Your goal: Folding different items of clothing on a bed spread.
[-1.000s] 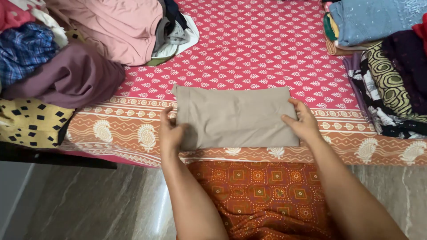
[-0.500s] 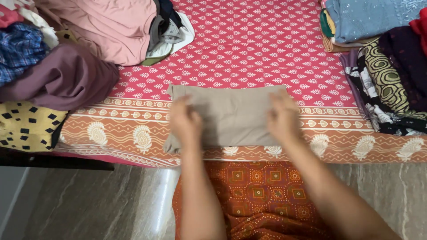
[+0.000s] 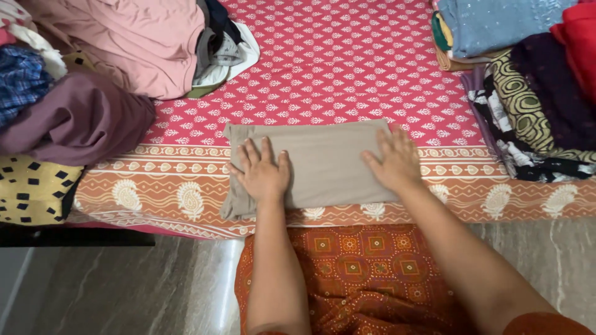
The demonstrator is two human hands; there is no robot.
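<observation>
The grey-brown cloth (image 3: pixel 323 162) already lay folded into a flat rectangle at the near edge of the red patterned bedspread (image 3: pixel 347 68), apparently needing only smoothing. The left hand (image 3: pixel 262 172) pressed flat, fingers spread, on the cloth's left part; the right hand (image 3: pixel 393 161) lay likewise on its right end, gripping nothing.

Open pink bedspread (image 3: pixel 347 68) beyond the folded cloth (image 3: pixel 316 161), between clothes heaps (image 3: pixel 105 74) left and stacks (image 3: pixel 528 93) right.
</observation>
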